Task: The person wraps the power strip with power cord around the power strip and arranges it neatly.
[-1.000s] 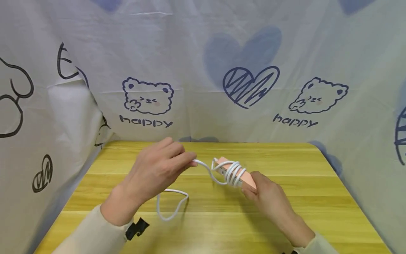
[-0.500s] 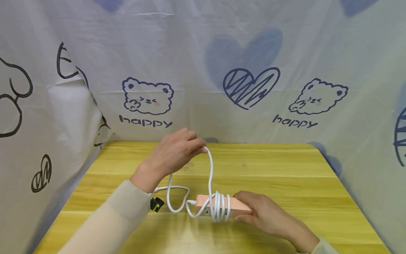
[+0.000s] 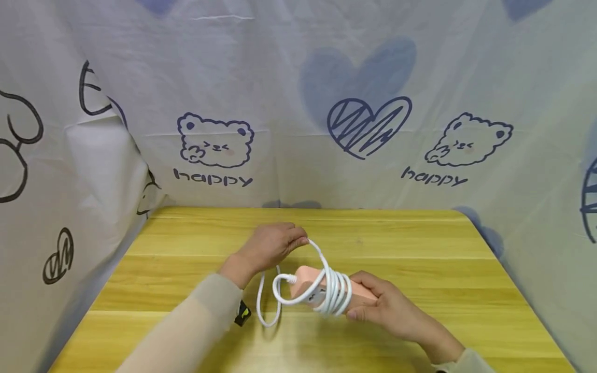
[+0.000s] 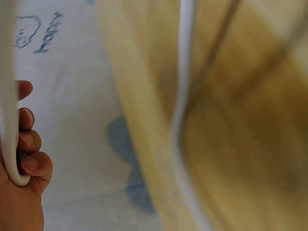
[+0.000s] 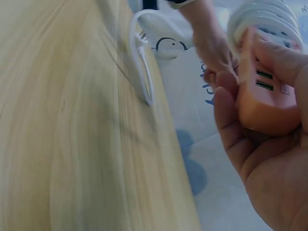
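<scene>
A peach power strip point(image 3: 361, 295) with white sockets is held above the table, several turns of its white cord point(image 3: 337, 290) wound round its middle. My right hand point(image 3: 396, 311) grips the strip's right end; the right wrist view shows two USB ports point(image 5: 264, 81) at that end. Up and to the left, my left hand point(image 3: 268, 248) pinches the cord, which runs from the fingertips down to the turns. In the left wrist view the cord point(image 4: 8, 120) passes through the curled fingers point(image 4: 30, 139). A loose length hangs below the left hand, and its plug point(image 5: 142, 37) shows in the right wrist view.
The wooden table point(image 3: 420, 248) lies beneath both hands. Behind it and along the sides hangs a pale cloth point(image 3: 289, 155) printed with hearts and bears. A black band piece point(image 3: 242, 313) sits at the left sleeve.
My left hand has swung right, up, then down, drawing the cord over the strip. The right hand has tilted the strip, lowered it, then raised it slightly.
</scene>
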